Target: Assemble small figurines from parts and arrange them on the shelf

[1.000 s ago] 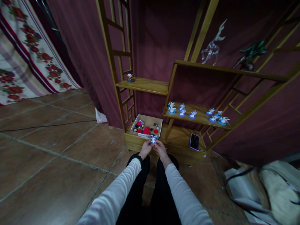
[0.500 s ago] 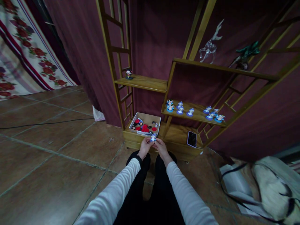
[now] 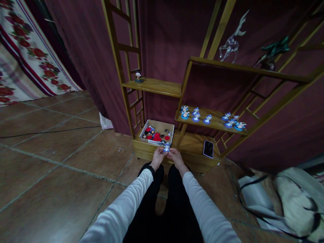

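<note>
Between my two hands is a small white and purple-blue figurine (image 3: 166, 147), held upright just in front of the box. My left hand (image 3: 158, 157) pinches it from the left, and my right hand (image 3: 176, 157) pinches it from the right. Right behind it, a shallow cardboard box (image 3: 162, 125) contains red discs and several small figures. Similar figurines (image 3: 196, 116) stand in groups on the middle shelf (image 3: 215, 125) to the right. A dark figurine (image 3: 138, 76) stands alone on the left shelf (image 3: 159, 86).
A phone (image 3: 208, 149) lies on the lowest board at right. On the top shelf stand a clear glass deer (image 3: 230, 47) and a green and brown ornament (image 3: 273, 54). A pale bag (image 3: 293, 199) rests on the floor at right. A black cable (image 3: 50, 131) crosses the tiles.
My view has shifted slightly. Both hands keep hold of the figurine in front of the box, and the things on the shelves look unchanged.
</note>
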